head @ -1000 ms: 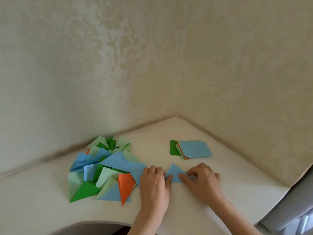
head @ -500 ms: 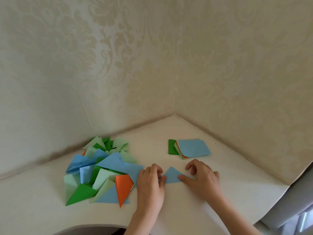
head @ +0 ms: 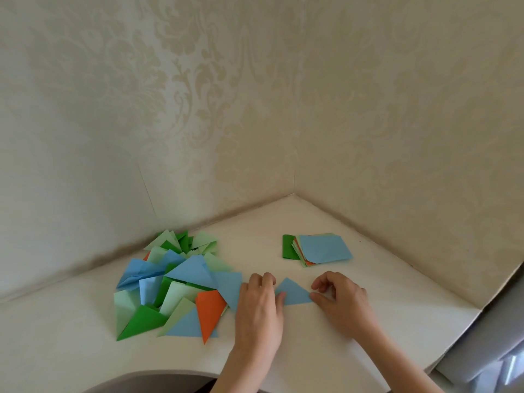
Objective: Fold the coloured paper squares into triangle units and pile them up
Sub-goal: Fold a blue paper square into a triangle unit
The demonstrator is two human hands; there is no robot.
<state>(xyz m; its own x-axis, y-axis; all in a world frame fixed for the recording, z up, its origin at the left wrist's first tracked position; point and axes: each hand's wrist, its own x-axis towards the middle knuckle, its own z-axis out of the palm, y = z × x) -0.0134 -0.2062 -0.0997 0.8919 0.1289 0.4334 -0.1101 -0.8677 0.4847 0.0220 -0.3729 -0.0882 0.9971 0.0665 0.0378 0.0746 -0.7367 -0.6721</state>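
- The blue triangle unit lies flat on the white desk, directly between the two hands, its apex pointing away from the person and its long edge toward them.
- The left hand rests palm down over the triangle's left corner, fingers curled at the tips and thumb touching the paper; it seems to pin the sheet so it cannot slide while the crease is set.
- The right hand sits at the triangle's right corner, thumb tip touching that point and the other fingers loosely curled above the desk, gripping nothing that I can see; the likely purpose is to hold or sharpen that corner.
- Just left of the left hand, and touching its outer edge in this view, lies the pile of folded triangles in blue, pale green, dark green and orange, loosely heaped; keeping it within a short reach probably makes dropping each finished unit quick.
- Beyond the right hand, apart from it, sits the stack of unfolded paper squares, blue on top with green and orange edges showing, probably set there as supply within easy reach of that hand.
- No brand, label or writing can be read anywhere; the wallpaper carries only a pale floral pattern.
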